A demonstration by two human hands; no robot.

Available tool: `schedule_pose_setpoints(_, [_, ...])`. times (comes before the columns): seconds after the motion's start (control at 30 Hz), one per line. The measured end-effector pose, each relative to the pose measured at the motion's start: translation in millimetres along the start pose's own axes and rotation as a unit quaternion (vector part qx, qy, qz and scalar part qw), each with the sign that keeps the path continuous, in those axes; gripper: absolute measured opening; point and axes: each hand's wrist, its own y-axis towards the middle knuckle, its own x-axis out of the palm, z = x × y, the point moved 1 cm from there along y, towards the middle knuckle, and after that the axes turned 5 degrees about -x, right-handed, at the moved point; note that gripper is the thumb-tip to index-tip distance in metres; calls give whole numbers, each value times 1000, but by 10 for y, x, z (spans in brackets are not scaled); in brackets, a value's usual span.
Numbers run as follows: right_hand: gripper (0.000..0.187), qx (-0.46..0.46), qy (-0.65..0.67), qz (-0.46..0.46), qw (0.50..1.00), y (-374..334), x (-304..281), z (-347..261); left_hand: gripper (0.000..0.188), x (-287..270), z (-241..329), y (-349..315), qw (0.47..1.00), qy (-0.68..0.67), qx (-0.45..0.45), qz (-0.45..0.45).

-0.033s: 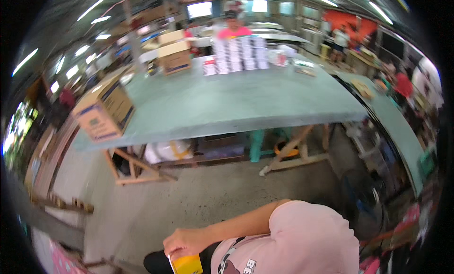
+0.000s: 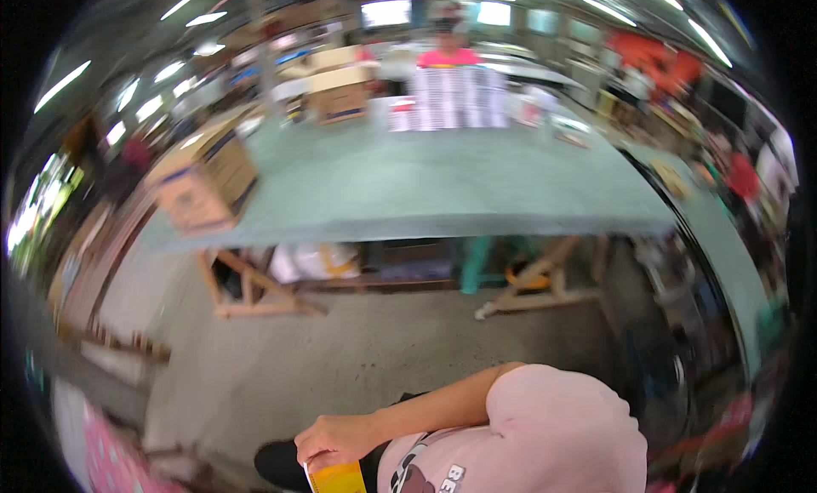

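Note:
At the lower edge my right hand (image 2: 336, 439) is closed on a yellow booklet-like thing (image 2: 339, 478) with a white edge. Its lower part is cut off by the picture's rim, so its exact kind does not show. My right forearm reaches leftward across my body from a pink sleeve. My left hand is out of view. Ahead of me stands a long pale green table (image 2: 408, 178), with a cardboard box (image 2: 200, 185) at its near left corner. Stacks of white paper or booklets (image 2: 459, 100) rise at its far side.
An open carton (image 2: 339, 93) stands at the table's far left. Behind the stacks is a person in a pink top (image 2: 448, 57). Wooden trestle legs (image 2: 545, 282) hold the table up over a concrete floor (image 2: 383, 344). A second green table (image 2: 723, 255) runs along the right.
The view has turned slightly left, so the table and boxes sit further right in the picture. My right hand keeps its hold on the yellow booklet-like thing.

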Motion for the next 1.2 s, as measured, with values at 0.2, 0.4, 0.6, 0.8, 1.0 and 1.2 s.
schedule_pose_setpoints(0.2, [10, -12, 28, -102, 994, 409, 518, 127, 25, 183, -494, 236, 992, -57, -96, -51])
schedule_pose_setpoints(0.4, [27, 46, 122, -155, 979, 1115, 967, 436, 21, 131, -990, 134, 977, -133, -165, -13])
schedule_pose_setpoints(0.6, [16, -132, 2, -338, 932, 2215, 2289, 595, 24, 312, -1124, 49, 972, -180, -135, -70])
schedule_pose_setpoints(0.8, [18, -229, -156, -318, 907, 2909, 3858, 1067, 25, 354, -1160, 158, 960, -230, -133, -83])
schedule_pose_setpoints(1.0, [32, -160, -250, -326, 898, 3164, 4561, 1167, 25, 400, -1253, 169, 957, -224, -175, -48])
schedule_pose_setpoints(1.2, [28, -193, -247, -373, 873, 3210, 4736, 1276, 25, 469, -1292, 180, 954, -243, -174, -35])
